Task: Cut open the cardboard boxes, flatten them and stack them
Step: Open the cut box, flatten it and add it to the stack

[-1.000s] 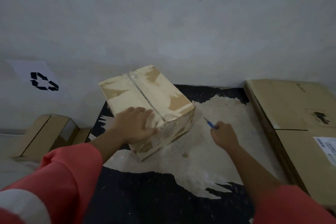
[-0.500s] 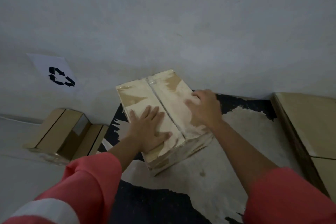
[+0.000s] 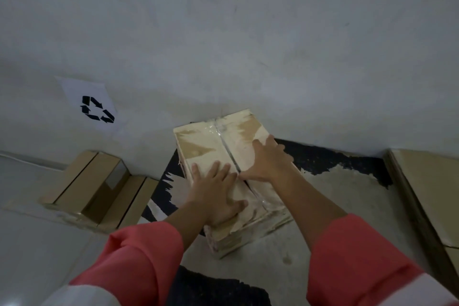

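A small cardboard box (image 3: 198,143), pale, worn and covered in clear tape, stands on the floor mat near the wall. A taped seam (image 3: 226,146) runs down the middle of its closed top. My left hand (image 3: 216,194) lies flat on the left flap near the front edge, fingers apart. On the right flap my right hand (image 3: 267,161) rests flat, fingers spread, thumb touching the seam. No cutter shows in either hand. Both sleeves are pink-red.
Brown cardboard pieces (image 3: 94,189) lie on the floor at the left, against the wall. A large flat carton (image 3: 427,191) fills the right edge. A paper recycling sign (image 3: 95,108) hangs on the grey wall. The black mat (image 3: 335,206) is worn pale.
My right hand, which held a blue tool beside the box a second ago, now lies on the box top and the tool is out of sight. The view has shifted closer to the box.
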